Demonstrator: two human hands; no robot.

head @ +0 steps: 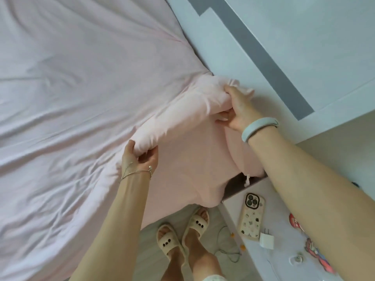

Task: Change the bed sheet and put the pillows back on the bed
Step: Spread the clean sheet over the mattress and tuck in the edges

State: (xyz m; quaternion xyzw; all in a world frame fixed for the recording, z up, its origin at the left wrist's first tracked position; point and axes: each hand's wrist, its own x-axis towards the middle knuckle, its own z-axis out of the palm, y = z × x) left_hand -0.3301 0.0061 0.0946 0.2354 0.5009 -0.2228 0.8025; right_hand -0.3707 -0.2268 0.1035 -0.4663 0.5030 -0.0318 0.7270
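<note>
Slippers [182, 234] sit nearest me, on my feet on the floor below both hands. I see my left hand [140, 157] gripping a bunched fold of the pink bed sheet [81, 98] at the bed's edge. Right of it, my right hand [237, 110] clutches the sheet's gathered corner, wristband [257, 127] behind it. Below that hand, a phone [251, 216] and a white charger [266, 239] lie on the counter [284, 266]. Beyond both hands the sheet spreads wrinkled over the bed.
</note>
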